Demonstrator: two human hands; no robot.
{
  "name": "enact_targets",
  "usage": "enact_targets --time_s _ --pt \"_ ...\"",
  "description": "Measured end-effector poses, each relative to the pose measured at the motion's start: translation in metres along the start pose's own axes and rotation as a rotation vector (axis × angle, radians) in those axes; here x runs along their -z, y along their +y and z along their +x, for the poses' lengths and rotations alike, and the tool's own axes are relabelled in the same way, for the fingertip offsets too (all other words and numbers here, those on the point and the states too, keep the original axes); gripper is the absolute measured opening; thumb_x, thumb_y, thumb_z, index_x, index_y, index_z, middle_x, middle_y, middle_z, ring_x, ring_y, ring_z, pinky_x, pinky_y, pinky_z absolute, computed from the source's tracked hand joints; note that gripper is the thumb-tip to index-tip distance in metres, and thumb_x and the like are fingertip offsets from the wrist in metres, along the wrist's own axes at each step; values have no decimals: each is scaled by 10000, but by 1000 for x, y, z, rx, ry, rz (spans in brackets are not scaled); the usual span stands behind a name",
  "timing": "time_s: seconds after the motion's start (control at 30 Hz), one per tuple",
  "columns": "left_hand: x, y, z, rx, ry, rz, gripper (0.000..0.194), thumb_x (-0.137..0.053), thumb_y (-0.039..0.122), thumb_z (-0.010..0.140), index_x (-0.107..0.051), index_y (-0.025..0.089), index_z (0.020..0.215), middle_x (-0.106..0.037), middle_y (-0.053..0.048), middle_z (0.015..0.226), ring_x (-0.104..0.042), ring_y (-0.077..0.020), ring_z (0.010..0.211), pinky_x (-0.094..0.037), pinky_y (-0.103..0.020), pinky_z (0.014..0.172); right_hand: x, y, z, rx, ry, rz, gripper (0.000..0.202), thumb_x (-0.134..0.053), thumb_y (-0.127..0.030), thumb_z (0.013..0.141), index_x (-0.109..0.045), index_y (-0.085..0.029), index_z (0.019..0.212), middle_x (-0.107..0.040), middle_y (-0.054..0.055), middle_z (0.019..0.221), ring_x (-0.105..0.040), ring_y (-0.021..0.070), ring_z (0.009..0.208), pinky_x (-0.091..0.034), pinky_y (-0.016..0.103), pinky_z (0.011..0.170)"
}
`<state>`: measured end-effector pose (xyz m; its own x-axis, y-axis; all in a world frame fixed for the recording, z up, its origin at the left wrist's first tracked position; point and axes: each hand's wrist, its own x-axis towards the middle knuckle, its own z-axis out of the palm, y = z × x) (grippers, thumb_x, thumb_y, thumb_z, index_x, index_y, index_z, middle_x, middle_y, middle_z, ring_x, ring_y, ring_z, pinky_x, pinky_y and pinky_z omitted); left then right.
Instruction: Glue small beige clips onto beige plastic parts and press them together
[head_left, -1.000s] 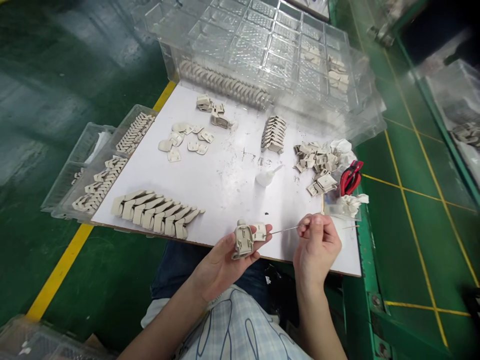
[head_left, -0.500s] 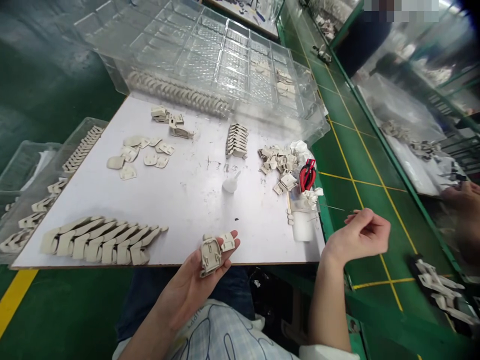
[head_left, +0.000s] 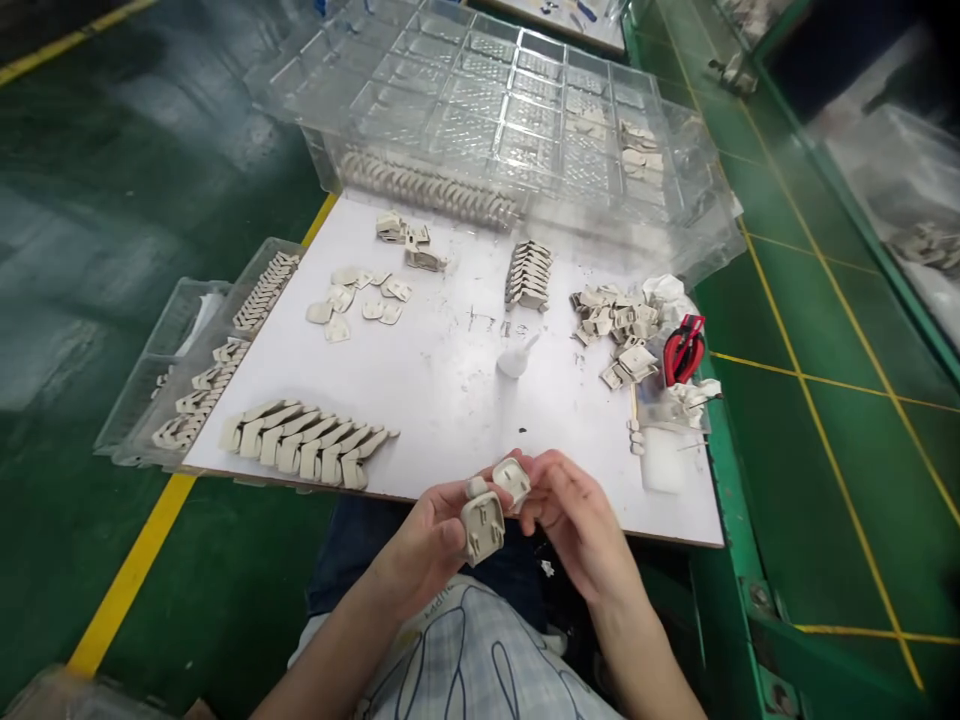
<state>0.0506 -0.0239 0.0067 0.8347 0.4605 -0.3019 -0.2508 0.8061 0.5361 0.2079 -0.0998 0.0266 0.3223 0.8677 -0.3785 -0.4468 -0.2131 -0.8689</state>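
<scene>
My left hand (head_left: 424, 545) is closed around a beige plastic part (head_left: 484, 525) with raised ribs and slots on its upward face. Just above it, a smaller beige plastic piece (head_left: 512, 480) is held between the hands, its ribbed inside showing. My right hand (head_left: 581, 520) has its fingertips pinched together at that piece's right edge; whatever lies between them is hidden. Both hands are above my lap at the table's front edge. A white squeeze bottle (head_left: 514, 360) with a thin nozzle stands on the table beyond them.
On the white table (head_left: 450, 400) lie a row of beige parts (head_left: 307, 440), loose flat covers (head_left: 341, 300), a short stack (head_left: 529, 275) and a pile of parts (head_left: 615, 315). Red-handled pliers (head_left: 684, 350) and a white block (head_left: 665, 460) are at right. Clear compartment trays (head_left: 480, 110) fill the back.
My right hand has come in from beyond the table's right side, where it held a thin wire-like strand, to the pieces at my left hand. The view has shifted left.
</scene>
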Motion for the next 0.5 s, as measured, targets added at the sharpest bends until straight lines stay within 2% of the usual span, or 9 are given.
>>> enact_targets --time_s 0.1,0.2,0.3,0.4,0.47,0.5 --pt "3 2 -2 -24 -28 46 479 -838 648 644 -826 229 877 -735 -134 1237 -437 -404 1430 -473 -421 1030 -16 7 1 -168 -81 195 374 -748 -546 816 -630 -192 788 -649 6 744 -579 111 587 -511 240 543" --pt "5 3 -3 -27 -68 62 494 -821 662 657 -826 221 878 -640 -137 1413 -381 -416 1468 -450 -445 1065 -15 8 1 -251 -135 310 351 -774 -530 799 -679 -196 849 -691 18 797 -630 114 650 -542 230 596" --pt "5 6 -3 -8 -101 69 489 -826 654 655 -833 224 889 -520 -125 1553 -184 -404 1563 -341 -487 1169 -12 10 0 -291 -166 360 352 -789 -533 783 -716 -199 867 -710 28 842 -652 120 685 -581 257 652" --pt "4 8 -3 -12 -127 78 468 -840 638 647 -841 237 890 -557 -131 1521 -39 -369 1594 -262 -503 1212 -11 12 0 -304 -185 366 360 -812 -536 754 -721 -202 851 -706 26 834 -660 127 685 -597 271 649" --pt "2 8 -3 -11 -133 80 458 -846 627 648 -844 247 902 -574 -124 1506 -48 -362 1594 -257 -482 1217 -10 12 1 -284 -186 348 365 -821 -535 742 -728 -202 858 -709 25 832 -663 125 685 -598 263 645" --pt "1 8 -3 -10 -123 77 453 -846 620 655 -843 250 916 -556 -111 1525 -99 -371 1586 -280 -470 1207 -9 11 1 -259 -169 330 363 -825 -531 740 -734 -201 860 -713 26 829 -669 127 694 -600 260 649"
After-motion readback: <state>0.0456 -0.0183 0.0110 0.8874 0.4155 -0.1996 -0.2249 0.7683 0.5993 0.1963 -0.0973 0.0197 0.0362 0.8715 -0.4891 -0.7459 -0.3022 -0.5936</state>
